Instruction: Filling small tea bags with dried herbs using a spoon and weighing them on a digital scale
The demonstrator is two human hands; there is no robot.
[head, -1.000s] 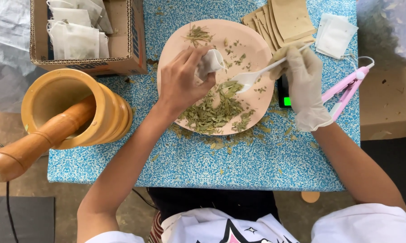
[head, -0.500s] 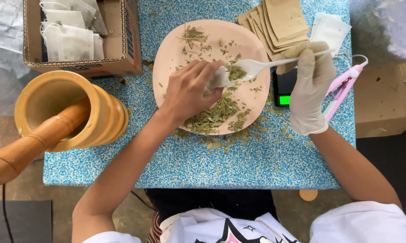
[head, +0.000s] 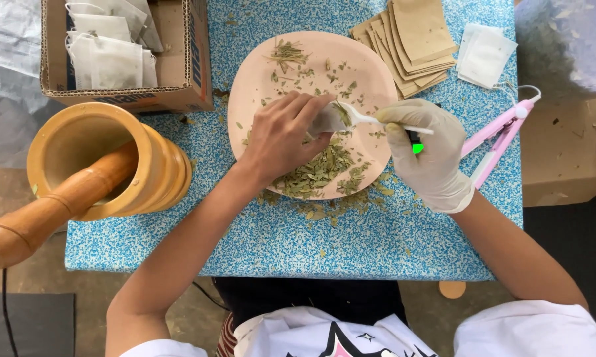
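My left hand point(head: 281, 135) is bare and pinches a small white filter bag point(head: 327, 118) open over the pink plate point(head: 377, 69). My right hand point(head: 427, 152) wears a pale glove and holds a white plastic spoon point(head: 370, 119), whose bowl is pushed into the bag's mouth with green bits on it. A heap of dried green leaf pieces point(head: 314, 170) lies on the plate just below my left hand, and more bits are scattered over the plate and the blue speckled table point(head: 351, 244).
A wooden mortar point(head: 109, 158) with a pestle point(head: 53, 205) stands at left. A cardboard box point(head: 126, 49) of filled white bags sits at back left. Brown envelopes point(head: 413, 36), flat white bags point(head: 486, 56), a pink hand sealer point(head: 499, 139) and a small scale point(head: 417, 142) lie at right.
The spoon scooped leaves off the plate, rose loaded, and now tips into the bag. My right hand came in closer to the left; the bag dropped lower over the plate.
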